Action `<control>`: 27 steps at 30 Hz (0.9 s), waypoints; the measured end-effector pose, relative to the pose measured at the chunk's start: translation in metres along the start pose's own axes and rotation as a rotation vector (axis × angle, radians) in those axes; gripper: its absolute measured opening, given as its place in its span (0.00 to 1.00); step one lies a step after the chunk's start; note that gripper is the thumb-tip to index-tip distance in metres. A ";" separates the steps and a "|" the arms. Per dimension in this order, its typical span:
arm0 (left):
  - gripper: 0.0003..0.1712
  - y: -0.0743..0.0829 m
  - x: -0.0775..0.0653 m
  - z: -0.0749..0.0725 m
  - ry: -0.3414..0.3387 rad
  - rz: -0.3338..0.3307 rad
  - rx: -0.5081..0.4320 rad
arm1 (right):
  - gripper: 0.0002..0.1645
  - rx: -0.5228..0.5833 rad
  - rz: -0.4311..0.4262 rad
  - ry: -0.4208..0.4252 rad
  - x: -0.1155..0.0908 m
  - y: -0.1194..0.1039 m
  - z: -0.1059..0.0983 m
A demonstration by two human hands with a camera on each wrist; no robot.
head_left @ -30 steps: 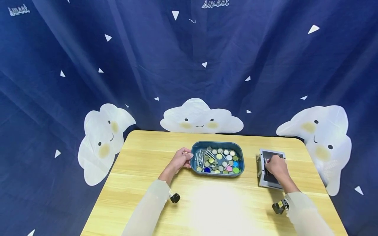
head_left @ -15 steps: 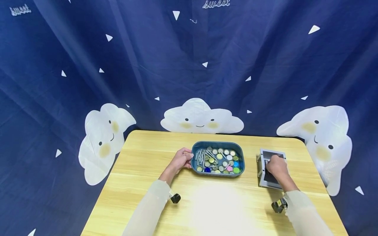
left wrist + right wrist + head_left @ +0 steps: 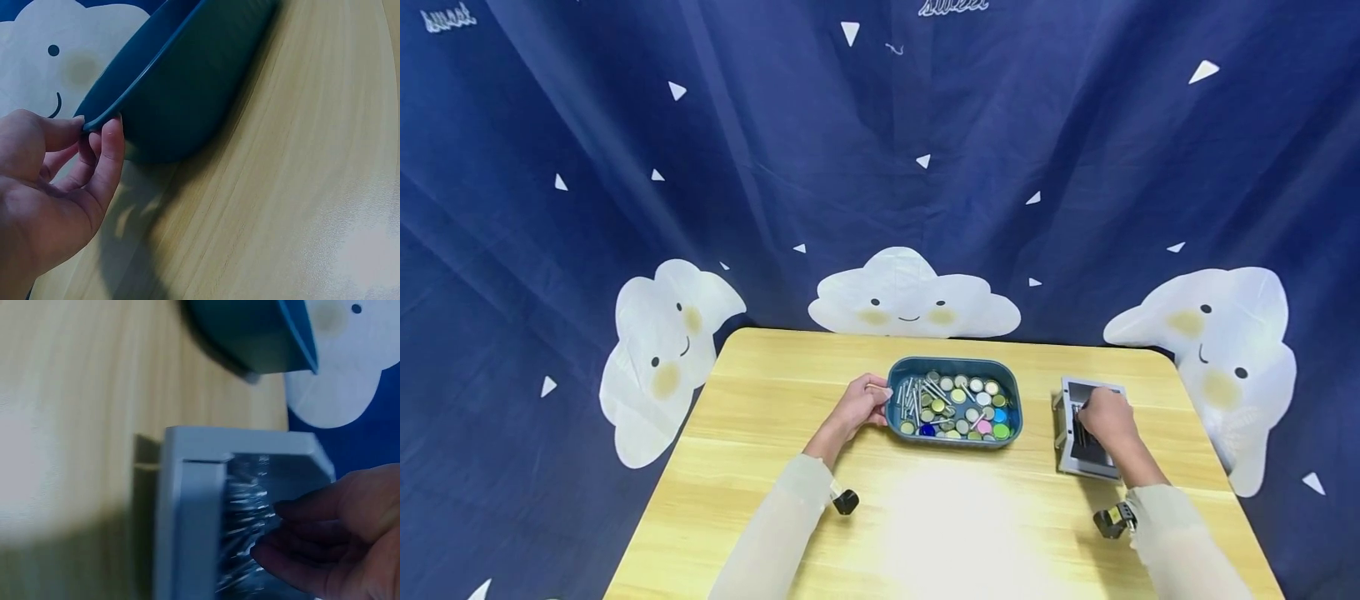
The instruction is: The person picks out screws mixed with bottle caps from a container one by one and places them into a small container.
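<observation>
My left hand (image 3: pixel 859 406) pinches the left rim of a dark blue-green oblong tray (image 3: pixel 955 442) between thumb and fingers; the left wrist view shows this pinch on the tray's wall (image 3: pixel 181 94) closely. Inside the tray lie slim silver screw-like pieces (image 3: pixel 912 404) on the left and coloured round caps (image 3: pixel 983 400) mostly on the right. My right hand (image 3: pixel 1110 419) reaches into a grey open-topped box (image 3: pixel 1086 476). In the right wrist view, thumb and forefinger stand apart beside several shiny slim metal pieces (image 3: pixel 244 531), blurred, with nothing visible between them.
Both tray and box stand on a light wooden table (image 3: pixel 775 383), the box right of the tray. Behind the table hangs a dark blue curtain (image 3: pixel 760 167) with white clouds. A bright glare lies on the table's front middle.
The right hand has shifted slightly within the grey box, and the dark slim pieces beside its fingers show differently. The left hand and the tray stay in place.
</observation>
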State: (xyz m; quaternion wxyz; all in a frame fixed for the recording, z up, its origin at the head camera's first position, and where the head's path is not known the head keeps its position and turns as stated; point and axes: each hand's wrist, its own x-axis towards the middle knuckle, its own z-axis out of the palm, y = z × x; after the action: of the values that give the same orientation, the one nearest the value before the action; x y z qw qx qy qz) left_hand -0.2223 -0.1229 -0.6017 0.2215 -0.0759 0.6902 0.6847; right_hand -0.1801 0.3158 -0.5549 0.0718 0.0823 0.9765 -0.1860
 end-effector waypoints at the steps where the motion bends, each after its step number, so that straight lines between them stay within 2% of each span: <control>1: 0.20 0.001 0.000 0.000 -0.001 0.003 0.005 | 0.12 0.007 -0.007 0.014 0.000 -0.002 -0.002; 6: 0.20 0.002 -0.001 0.001 -0.010 0.004 0.000 | 0.23 0.046 -0.041 0.071 -0.003 -0.016 -0.012; 9: 0.20 0.002 -0.001 0.001 -0.013 0.001 -0.004 | 0.24 0.062 -0.067 0.120 -0.004 -0.026 -0.017; 12: 0.19 0.003 -0.001 0.002 -0.014 -0.002 -0.007 | 0.21 0.064 -0.102 0.184 -0.005 -0.037 -0.021; 16: 0.19 0.003 -0.001 0.002 -0.016 -0.002 -0.014 | 0.11 0.078 -0.134 0.226 -0.005 -0.054 -0.023; 21: 0.18 0.002 0.000 0.002 -0.013 0.004 -0.017 | 0.11 0.115 -0.158 0.230 -0.007 -0.079 -0.017; 27: 0.19 -0.001 0.001 0.000 -0.006 0.002 -0.012 | 0.09 0.149 -0.166 0.197 -0.013 -0.110 0.002</control>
State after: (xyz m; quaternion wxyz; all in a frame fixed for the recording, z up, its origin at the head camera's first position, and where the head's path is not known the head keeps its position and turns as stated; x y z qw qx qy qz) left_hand -0.2227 -0.1226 -0.6029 0.2226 -0.0746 0.6856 0.6891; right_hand -0.1882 0.2121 -0.5160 -0.0461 0.0242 0.9657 -0.2543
